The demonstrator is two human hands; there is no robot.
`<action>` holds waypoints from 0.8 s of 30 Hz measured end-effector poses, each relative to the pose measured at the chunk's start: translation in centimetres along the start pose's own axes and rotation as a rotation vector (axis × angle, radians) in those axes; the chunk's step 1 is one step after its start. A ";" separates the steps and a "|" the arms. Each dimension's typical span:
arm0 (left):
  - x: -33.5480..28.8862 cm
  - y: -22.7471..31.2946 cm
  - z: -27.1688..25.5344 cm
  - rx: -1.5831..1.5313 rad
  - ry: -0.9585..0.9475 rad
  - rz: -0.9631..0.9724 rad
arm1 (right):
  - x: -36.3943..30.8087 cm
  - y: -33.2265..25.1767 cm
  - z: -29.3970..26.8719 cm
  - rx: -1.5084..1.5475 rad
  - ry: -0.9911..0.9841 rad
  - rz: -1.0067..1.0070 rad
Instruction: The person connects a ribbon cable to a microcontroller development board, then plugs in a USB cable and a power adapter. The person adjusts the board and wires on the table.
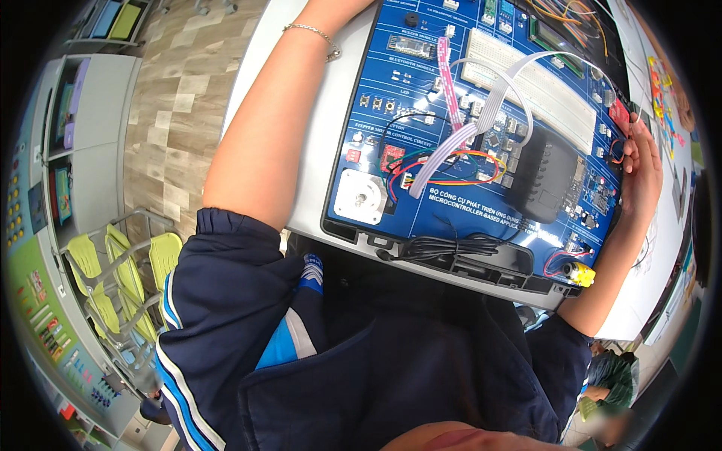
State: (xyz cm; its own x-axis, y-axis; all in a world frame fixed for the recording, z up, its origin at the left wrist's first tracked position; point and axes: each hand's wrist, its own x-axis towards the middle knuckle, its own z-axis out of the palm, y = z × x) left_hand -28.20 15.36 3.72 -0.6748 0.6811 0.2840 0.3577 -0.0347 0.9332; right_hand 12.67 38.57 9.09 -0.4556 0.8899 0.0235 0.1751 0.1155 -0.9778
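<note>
Left hand (343, 10): nearly all past the upper edge; fingers unseen, cannot tell whether apart or together.
Blue circuit board (474, 204): between both hands, in its case; ribbon cable (492, 101) across it, black adapter (553, 180) left of right hand.
Right hand (641, 169): fingers loosely bent by the red module (619, 118); clamping, cannot tell.
Step (judged): handling at board's right edge; next move calls for care around loose wires.
Room: green chairs (126, 259) left of both hands; white tabletop (635, 289) beneath.

One blue board (410, 223), one breadboard (560, 110), one adapter (553, 180)
</note>
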 end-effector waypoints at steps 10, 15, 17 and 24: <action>0.0 0.3 0.0 0.088 0.033 0.013 | 0.2 0.3 -0.7 -0.004 -0.036 -0.011; 0.1 0.1 0.0 0.114 0.046 0.015 | 0.3 0.2 -0.8 -0.006 -0.045 0.000; 0.2 0.0 0.0 0.124 0.045 0.018 | 0.4 0.2 -0.7 -0.007 -0.033 -0.002; 0.2 0.1 0.2 0.116 0.050 0.027 | 0.5 0.5 -1.0 -0.012 -0.012 -0.019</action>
State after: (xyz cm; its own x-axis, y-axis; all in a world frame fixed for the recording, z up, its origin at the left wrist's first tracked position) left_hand -28.18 15.69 3.82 -0.6943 0.6436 0.3221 0.4467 0.0344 0.8940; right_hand 13.38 39.55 8.85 -0.4696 0.8820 0.0391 0.1767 0.1372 -0.9747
